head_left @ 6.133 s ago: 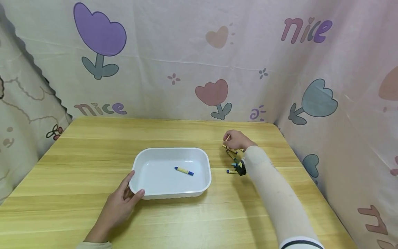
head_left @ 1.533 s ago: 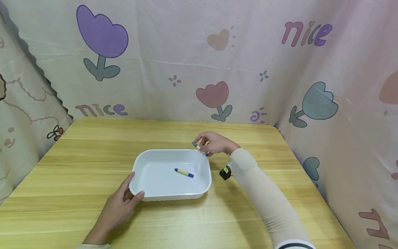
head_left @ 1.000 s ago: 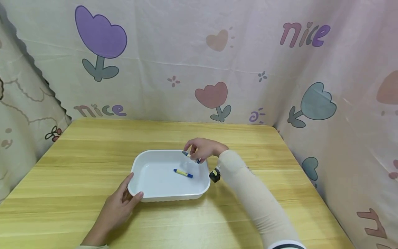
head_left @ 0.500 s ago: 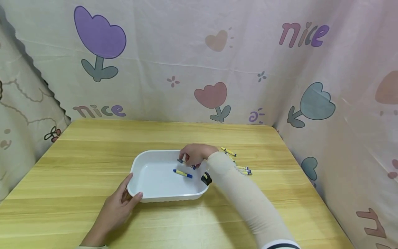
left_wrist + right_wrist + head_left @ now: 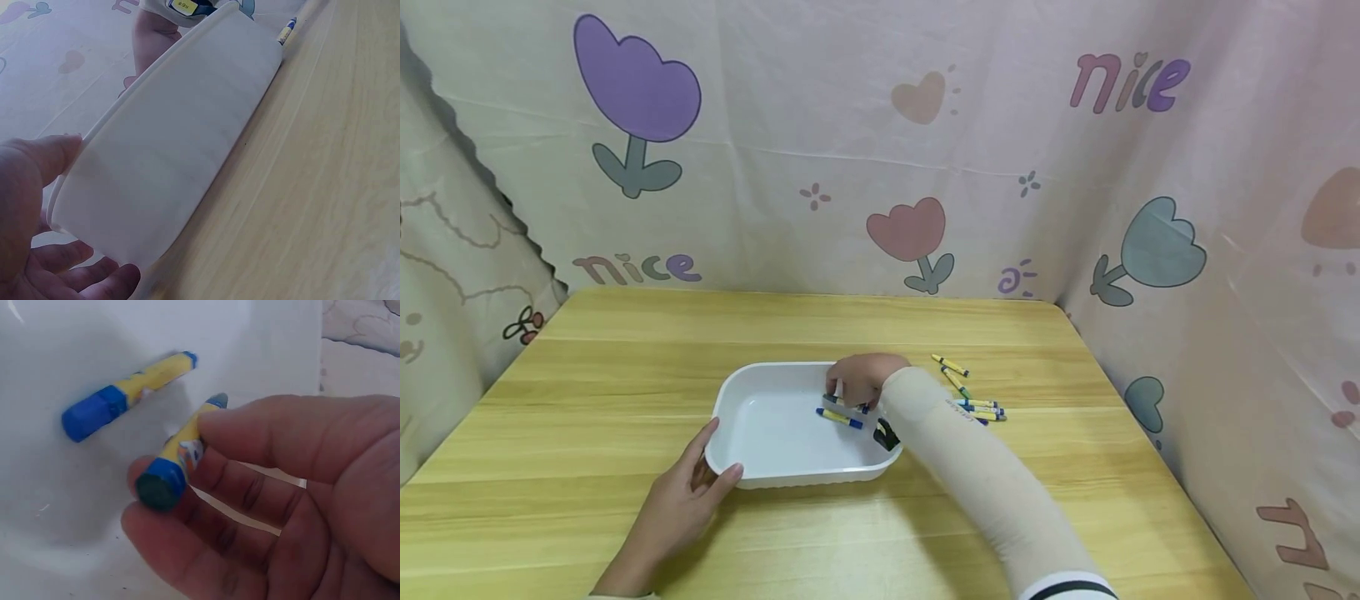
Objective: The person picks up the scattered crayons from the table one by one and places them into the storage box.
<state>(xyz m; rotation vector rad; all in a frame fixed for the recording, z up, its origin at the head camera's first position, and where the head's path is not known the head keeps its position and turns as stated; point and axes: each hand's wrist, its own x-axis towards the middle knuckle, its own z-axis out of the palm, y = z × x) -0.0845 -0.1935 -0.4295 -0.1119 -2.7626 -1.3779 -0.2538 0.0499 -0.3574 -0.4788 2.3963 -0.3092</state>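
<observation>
A white plastic tray (image 5: 775,479) stands on the table, and my left hand (image 5: 688,483) grips its near left corner. In the left wrist view the thumb lies on the rim, with fingers under the tray's side. Low inside the tray's right half, my right hand (image 5: 861,379) pinches a crayon (image 5: 181,450) between thumb and fingers. This crayon has a yellow wrapper with blue bands and a dark green end. Just in front of it a blue crayon (image 5: 125,397) with a yellow wrapper lies on the tray floor.
Several yellow-wrapped crayons (image 5: 951,367) lie loose on the wooden table (image 5: 587,375) right of the tray, partly behind the right sleeve (image 5: 977,467). A patterned curtain (image 5: 775,167) rises behind the table and along its sides.
My right hand has gone from the loose crayons leftward over the tray's rim, then down inside with a crayon pinched in it. The left hand has kept its hold on the tray.
</observation>
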